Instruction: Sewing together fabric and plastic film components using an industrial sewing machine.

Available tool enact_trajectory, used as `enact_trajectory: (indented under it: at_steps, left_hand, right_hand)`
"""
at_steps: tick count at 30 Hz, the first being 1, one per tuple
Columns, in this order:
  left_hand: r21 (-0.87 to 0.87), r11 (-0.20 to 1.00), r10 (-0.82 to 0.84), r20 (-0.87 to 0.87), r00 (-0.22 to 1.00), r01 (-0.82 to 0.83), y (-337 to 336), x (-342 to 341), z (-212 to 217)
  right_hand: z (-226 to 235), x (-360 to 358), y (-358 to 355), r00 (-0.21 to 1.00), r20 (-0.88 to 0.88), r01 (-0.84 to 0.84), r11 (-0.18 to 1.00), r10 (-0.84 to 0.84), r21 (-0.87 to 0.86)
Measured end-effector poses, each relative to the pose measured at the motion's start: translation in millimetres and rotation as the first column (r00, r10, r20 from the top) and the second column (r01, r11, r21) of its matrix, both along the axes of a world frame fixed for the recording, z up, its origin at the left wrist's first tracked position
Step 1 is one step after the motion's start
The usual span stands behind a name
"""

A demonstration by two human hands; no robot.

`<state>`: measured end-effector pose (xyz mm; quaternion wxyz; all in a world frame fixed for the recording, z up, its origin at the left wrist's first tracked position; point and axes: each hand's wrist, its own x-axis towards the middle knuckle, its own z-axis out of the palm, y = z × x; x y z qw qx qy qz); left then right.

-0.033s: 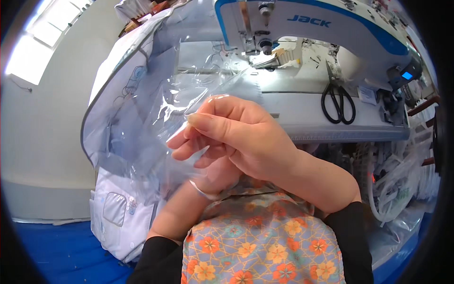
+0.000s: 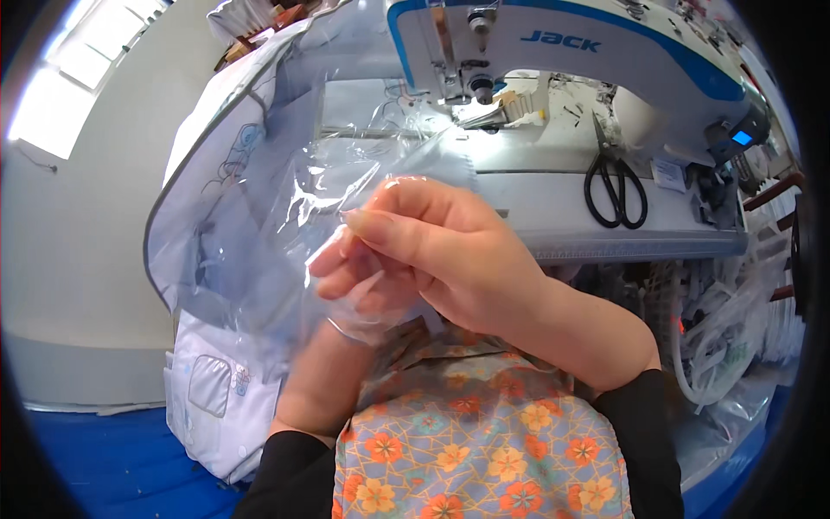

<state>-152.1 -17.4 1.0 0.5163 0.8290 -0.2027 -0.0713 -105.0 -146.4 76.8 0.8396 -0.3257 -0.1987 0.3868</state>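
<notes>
A white sewing table (image 2: 536, 195) stands right of a pale wall (image 2: 95, 233). Nearest is a floral apron (image 2: 484, 441). Just beyond, the left hand (image 2: 380, 316) is blurred and mostly hidden behind the right; whether it grips anything cannot be told. The right hand (image 2: 454, 246) pinches clear plastic film (image 2: 303, 203) between thumb and forefinger, the film spreading to the left and far. Farther right lie black-handled scissors (image 2: 612, 164), and beyond rises a white-and-blue sewing machine (image 2: 605, 65).
</notes>
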Motion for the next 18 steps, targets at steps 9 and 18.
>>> enact_trajectory:
  at_steps: [9,18]
  left_hand:
    - [0.429,0.824,0.336,0.159,0.928,-0.372,66,111,-2]
    - [0.037,0.999,0.046,-0.268,0.962,-0.037,53,143,30]
  right_hand:
    - [-98,20,-40,0.14,0.982,0.778,0.6,0.123,-0.186]
    - [-91,45,-60,0.404,0.894,0.753,0.484,0.194,-0.446]
